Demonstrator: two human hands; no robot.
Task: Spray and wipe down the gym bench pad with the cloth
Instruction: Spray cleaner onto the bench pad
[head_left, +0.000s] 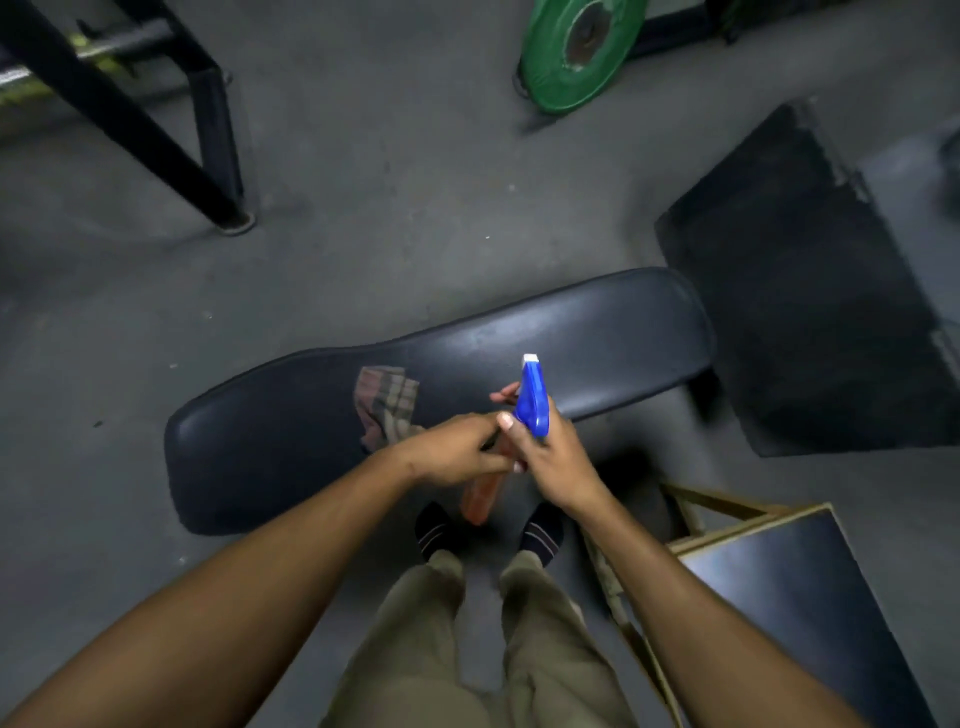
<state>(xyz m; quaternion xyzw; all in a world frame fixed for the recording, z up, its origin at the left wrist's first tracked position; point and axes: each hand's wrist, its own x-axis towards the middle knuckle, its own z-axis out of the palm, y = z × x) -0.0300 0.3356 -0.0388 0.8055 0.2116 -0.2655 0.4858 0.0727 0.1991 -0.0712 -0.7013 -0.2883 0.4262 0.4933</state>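
My right hand (553, 457) is wrapped around the neck of the spray bottle with the blue plastic trigger head and orange translucent body (531, 402), thumb on the near side, fingers curling round the far side by the trigger; my left hand (457, 452) comes in from nine o'clock, fingers curled against the bottle's body just below the head, though whether it truly grips or only steadies I cannot tell; the two hands touch each other at the bottle. The white nozzle tip points toward twelve o'clock, over the long dark vinyl bench pad (467, 374), which lies across the middle of my view from eight o'clock to two o'clock. The checked brown cloth (387, 410) rests crumpled on the pad at ten o'clock from my hands, just beside the left knuckles, held by neither hand.

What could go wrong, in my judgement: the nozzle sits high and angled outward, so a squeeze could throw mist past the far edge onto the grey floor (389, 182); the left hand may be adjusting the head, and a loosened head would leak; spraying straight onto the cloth would leave the pad dry.

Counted: one bottle, one cloth, one bench pad, two hands; further out, one green weight plate (582, 47) at one o'clock, one black floor mat (810, 291) at three o'clock, one black steel frame (156, 119) at ten o'clock.
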